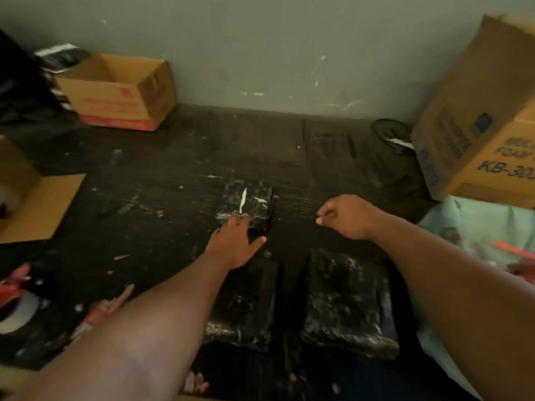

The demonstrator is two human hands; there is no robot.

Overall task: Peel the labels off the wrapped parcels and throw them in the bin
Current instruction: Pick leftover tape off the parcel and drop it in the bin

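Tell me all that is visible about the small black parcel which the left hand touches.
The small black parcel is a flat, roughly rectangular block wrapped in glossy black plastic film with wrinkles and pale smears. It lies flat on the dark table, beyond two larger black parcels. A thin white strip stands up from its top face. The left hand rests open on its near edge, fingertips beside the strip's base. The right hand is curled and apart from it.

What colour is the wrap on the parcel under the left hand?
Glossy black, in the head view: the parcel under the left hand.
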